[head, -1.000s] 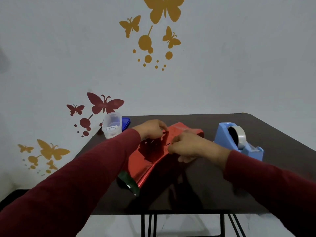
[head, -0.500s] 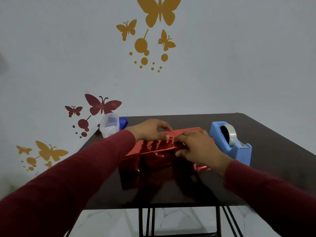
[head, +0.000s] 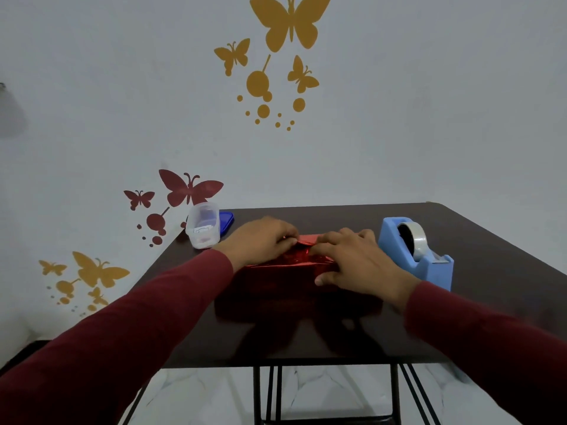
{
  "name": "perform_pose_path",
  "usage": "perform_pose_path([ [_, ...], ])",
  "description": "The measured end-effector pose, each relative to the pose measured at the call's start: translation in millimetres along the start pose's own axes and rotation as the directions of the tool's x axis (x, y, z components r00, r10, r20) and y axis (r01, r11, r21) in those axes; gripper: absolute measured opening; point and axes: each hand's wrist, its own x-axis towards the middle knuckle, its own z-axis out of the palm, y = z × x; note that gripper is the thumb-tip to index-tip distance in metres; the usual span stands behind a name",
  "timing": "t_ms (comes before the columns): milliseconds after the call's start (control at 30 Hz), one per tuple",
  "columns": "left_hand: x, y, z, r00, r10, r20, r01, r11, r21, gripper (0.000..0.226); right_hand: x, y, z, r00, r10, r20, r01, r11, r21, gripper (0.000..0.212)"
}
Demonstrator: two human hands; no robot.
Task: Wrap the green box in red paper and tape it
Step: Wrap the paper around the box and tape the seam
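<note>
Both hands (head: 264, 240) (head: 352, 262) on red paper (head: 282, 265) (box hidden underneath)

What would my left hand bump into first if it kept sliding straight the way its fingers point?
Most likely the right hand: the left hand points rightward along the top of the red paper, and their fingertips nearly meet there. Depth is hard to judge.

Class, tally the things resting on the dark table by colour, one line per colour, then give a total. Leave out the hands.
Red: 1, the red-paper-wrapped box
Blue: 2, the tape dispenser and the blue lid
Clear: 1, the plastic container
Total: 4
</note>
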Motion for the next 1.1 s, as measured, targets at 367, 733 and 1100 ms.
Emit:
perform_pose_path([
  [367,-22.5,-7.4,2.3,0.993,0.115,0.006,-0.115,0.986,0.123,0.033,-1.0,8.4,-2.4,0.999,0.009,0.038,-0.010,1.000,0.024,0.073],
  [733,-41.3,2.2,-1.7,0.994,0.024,0.106,-0.036,0.993,0.115,0.061,-5.3,16.1,-4.9,0.998,-0.052,0.031,0.050,0.998,0.048,0.066],
  [1100,-56.1,10.5,9.1,0.999,0.034,0.028,-0.037,0.994,0.102,0.058,-10.7,20.9,7.3,0.999,-0.044,-0.015,0.045,0.995,0.090,0.055],
])
